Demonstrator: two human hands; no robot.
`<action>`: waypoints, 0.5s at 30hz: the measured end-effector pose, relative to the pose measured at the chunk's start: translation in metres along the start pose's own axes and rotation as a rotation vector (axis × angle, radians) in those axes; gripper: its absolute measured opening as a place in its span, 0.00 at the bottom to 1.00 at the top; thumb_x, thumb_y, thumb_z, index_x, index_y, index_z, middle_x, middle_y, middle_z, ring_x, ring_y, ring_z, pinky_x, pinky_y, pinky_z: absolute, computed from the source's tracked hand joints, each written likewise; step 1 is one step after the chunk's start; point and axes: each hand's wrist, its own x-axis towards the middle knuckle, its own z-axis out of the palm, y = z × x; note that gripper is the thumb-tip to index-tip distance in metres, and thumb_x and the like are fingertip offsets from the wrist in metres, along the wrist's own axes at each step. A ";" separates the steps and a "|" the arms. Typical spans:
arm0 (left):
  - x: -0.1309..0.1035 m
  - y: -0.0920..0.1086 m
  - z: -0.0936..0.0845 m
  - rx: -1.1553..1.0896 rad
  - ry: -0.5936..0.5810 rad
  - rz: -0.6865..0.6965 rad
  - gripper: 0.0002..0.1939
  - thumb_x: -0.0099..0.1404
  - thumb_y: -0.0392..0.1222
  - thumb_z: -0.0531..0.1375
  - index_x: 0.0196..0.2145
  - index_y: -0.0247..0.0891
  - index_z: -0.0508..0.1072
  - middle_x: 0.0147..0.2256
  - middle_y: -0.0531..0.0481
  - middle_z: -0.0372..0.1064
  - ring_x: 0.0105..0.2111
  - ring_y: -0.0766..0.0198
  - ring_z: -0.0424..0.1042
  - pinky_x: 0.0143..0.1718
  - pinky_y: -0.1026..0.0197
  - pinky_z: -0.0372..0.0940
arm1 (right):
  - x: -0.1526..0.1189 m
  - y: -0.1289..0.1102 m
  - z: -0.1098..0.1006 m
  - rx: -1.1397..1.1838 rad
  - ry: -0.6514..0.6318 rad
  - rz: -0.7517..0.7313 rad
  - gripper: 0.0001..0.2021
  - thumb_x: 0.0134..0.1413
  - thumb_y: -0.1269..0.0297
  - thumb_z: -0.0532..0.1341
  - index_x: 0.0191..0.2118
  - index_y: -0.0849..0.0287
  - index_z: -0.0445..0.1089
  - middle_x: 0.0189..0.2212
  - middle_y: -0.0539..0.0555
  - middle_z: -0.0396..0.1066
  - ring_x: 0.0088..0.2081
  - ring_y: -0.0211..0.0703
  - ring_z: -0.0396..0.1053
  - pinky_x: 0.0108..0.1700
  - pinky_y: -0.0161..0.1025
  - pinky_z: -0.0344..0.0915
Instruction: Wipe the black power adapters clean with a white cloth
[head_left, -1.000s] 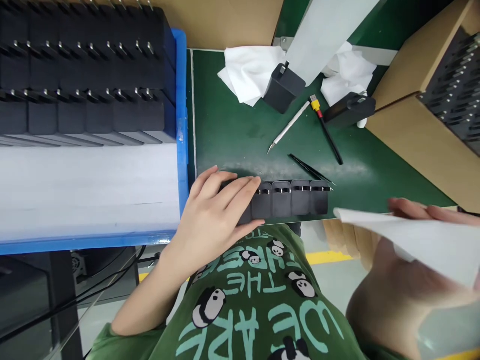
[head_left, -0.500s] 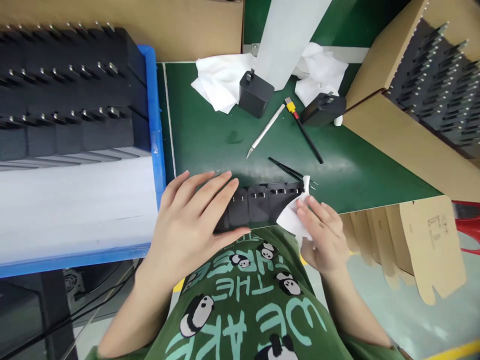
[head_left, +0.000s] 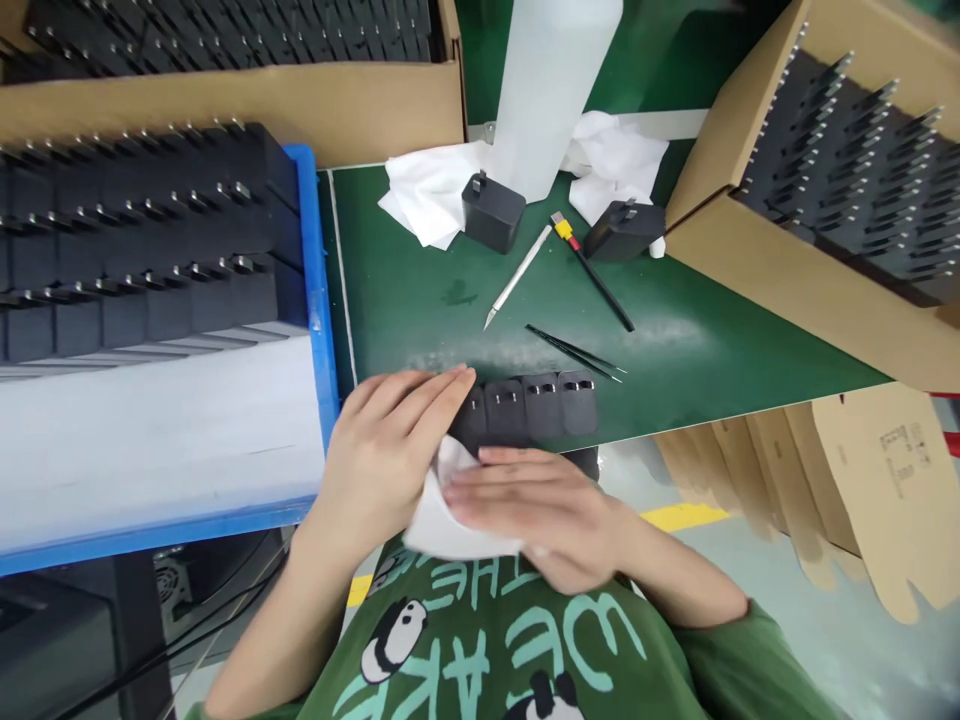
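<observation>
A row of black plug adapters (head_left: 536, 407) lies along the near edge of the green mat (head_left: 420, 290). My left hand (head_left: 386, 450) rests flat on the left end of that row, fingers spread over the top. My right hand (head_left: 536, 505) presses a white cloth (head_left: 446, 510) against the near side of the row, close to my left hand. The cloth is bunched under my right palm and partly hidden by it.
A blue tray (head_left: 319, 310) of black adapters stands at the left. Cardboard boxes (head_left: 795, 270) of adapters sit at the right and back. On the mat lie a craft knife (head_left: 517, 278), tweezers (head_left: 574, 352), a black pen (head_left: 596, 275), two loose adapters (head_left: 491, 212), white cloths and a white bottle (head_left: 551, 90).
My right hand has brought the white cloth in from the far right to the row's right end, then slid it left along the near side to meet my left hand.
</observation>
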 end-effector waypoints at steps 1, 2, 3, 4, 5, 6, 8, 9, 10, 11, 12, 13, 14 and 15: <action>-0.003 -0.001 -0.003 -0.010 0.015 -0.017 0.27 0.70 0.43 0.57 0.63 0.34 0.61 0.57 0.38 0.70 0.52 0.46 0.70 0.51 0.45 0.64 | -0.003 -0.004 -0.011 0.130 0.071 0.107 0.18 0.69 0.69 0.47 0.53 0.62 0.71 0.49 0.55 0.78 0.53 0.41 0.75 0.59 0.43 0.72; -0.006 -0.002 -0.006 -0.032 0.032 -0.044 0.33 0.67 0.49 0.61 0.66 0.35 0.58 0.59 0.36 0.68 0.55 0.43 0.68 0.56 0.42 0.62 | -0.008 -0.006 -0.023 0.204 0.197 0.233 0.18 0.70 0.67 0.47 0.54 0.57 0.71 0.48 0.53 0.78 0.50 0.42 0.77 0.56 0.44 0.74; -0.010 -0.004 -0.009 -0.061 0.050 -0.081 0.40 0.64 0.54 0.65 0.67 0.37 0.56 0.60 0.36 0.66 0.58 0.42 0.66 0.59 0.41 0.60 | -0.014 -0.007 -0.033 0.202 0.386 0.358 0.17 0.70 0.66 0.49 0.54 0.53 0.72 0.47 0.51 0.79 0.48 0.43 0.78 0.53 0.46 0.76; -0.015 -0.007 -0.012 -0.093 0.068 -0.120 0.45 0.60 0.56 0.68 0.68 0.39 0.55 0.61 0.36 0.65 0.59 0.41 0.65 0.61 0.41 0.59 | -0.022 -0.007 -0.041 0.125 0.610 0.455 0.17 0.69 0.66 0.50 0.53 0.51 0.74 0.46 0.50 0.79 0.48 0.46 0.78 0.52 0.48 0.77; -0.019 -0.009 -0.014 -0.121 0.084 -0.153 0.47 0.58 0.55 0.69 0.68 0.40 0.55 0.61 0.36 0.65 0.60 0.42 0.65 0.62 0.41 0.59 | -0.029 -0.005 -0.046 -0.010 0.836 0.483 0.17 0.67 0.68 0.52 0.51 0.49 0.75 0.45 0.49 0.79 0.48 0.48 0.78 0.52 0.50 0.76; -0.023 -0.012 -0.015 -0.140 0.090 -0.175 0.47 0.58 0.53 0.70 0.68 0.41 0.55 0.60 0.36 0.65 0.60 0.42 0.65 0.62 0.42 0.60 | -0.036 -0.001 -0.047 -0.177 1.013 0.444 0.17 0.66 0.70 0.53 0.50 0.48 0.76 0.45 0.49 0.79 0.49 0.50 0.77 0.52 0.51 0.76; -0.026 -0.014 -0.016 -0.140 0.089 -0.178 0.45 0.58 0.51 0.70 0.68 0.40 0.56 0.60 0.36 0.66 0.59 0.42 0.66 0.61 0.41 0.61 | -0.047 0.006 -0.039 -0.487 1.133 0.332 0.19 0.63 0.74 0.55 0.51 0.46 0.76 0.46 0.47 0.78 0.52 0.52 0.75 0.54 0.51 0.75; -0.025 -0.014 -0.015 -0.120 0.086 -0.161 0.44 0.58 0.51 0.70 0.67 0.40 0.58 0.60 0.35 0.66 0.59 0.41 0.66 0.61 0.40 0.61 | -0.051 0.009 -0.033 -0.578 1.059 0.306 0.21 0.62 0.75 0.55 0.52 0.45 0.75 0.48 0.47 0.77 0.52 0.52 0.75 0.54 0.51 0.74; -0.022 -0.012 -0.014 -0.093 0.077 -0.137 0.43 0.58 0.51 0.70 0.66 0.39 0.59 0.59 0.35 0.66 0.59 0.40 0.66 0.60 0.38 0.60 | -0.053 0.012 -0.027 -0.612 0.907 0.308 0.22 0.61 0.76 0.56 0.55 0.46 0.73 0.49 0.48 0.77 0.52 0.52 0.75 0.54 0.52 0.74; -0.017 -0.008 -0.014 -0.062 0.068 -0.106 0.41 0.59 0.51 0.70 0.65 0.38 0.61 0.59 0.35 0.67 0.58 0.39 0.66 0.60 0.37 0.60 | -0.054 0.014 -0.021 -0.611 0.723 0.325 0.25 0.59 0.77 0.56 0.58 0.49 0.71 0.50 0.51 0.77 0.53 0.53 0.75 0.55 0.53 0.74; -0.011 -0.004 -0.013 -0.029 0.056 -0.076 0.39 0.59 0.51 0.69 0.64 0.37 0.62 0.59 0.35 0.68 0.58 0.39 0.67 0.60 0.37 0.59 | -0.054 0.016 -0.016 -0.603 0.546 0.337 0.27 0.58 0.78 0.55 0.61 0.53 0.68 0.51 0.54 0.76 0.54 0.53 0.74 0.57 0.54 0.72; -0.005 0.001 -0.011 0.002 0.040 -0.046 0.37 0.61 0.51 0.68 0.63 0.36 0.63 0.58 0.36 0.68 0.57 0.40 0.67 0.60 0.37 0.58 | -0.054 0.017 -0.012 -0.611 0.409 0.323 0.28 0.57 0.80 0.54 0.63 0.56 0.66 0.52 0.56 0.76 0.56 0.53 0.72 0.59 0.54 0.71; 0.002 0.006 -0.009 0.025 0.018 -0.014 0.34 0.62 0.50 0.67 0.62 0.35 0.64 0.57 0.37 0.70 0.57 0.41 0.68 0.61 0.38 0.58 | -0.052 0.018 -0.010 -0.643 0.312 0.290 0.30 0.56 0.80 0.52 0.65 0.60 0.62 0.53 0.59 0.75 0.59 0.52 0.69 0.61 0.54 0.69; 0.008 0.011 -0.007 0.041 -0.005 0.017 0.31 0.64 0.49 0.65 0.61 0.34 0.65 0.56 0.38 0.71 0.55 0.42 0.69 0.61 0.39 0.57 | -0.051 0.018 -0.009 -0.681 0.259 0.245 0.31 0.55 0.80 0.51 0.66 0.63 0.60 0.53 0.61 0.75 0.61 0.50 0.67 0.62 0.53 0.67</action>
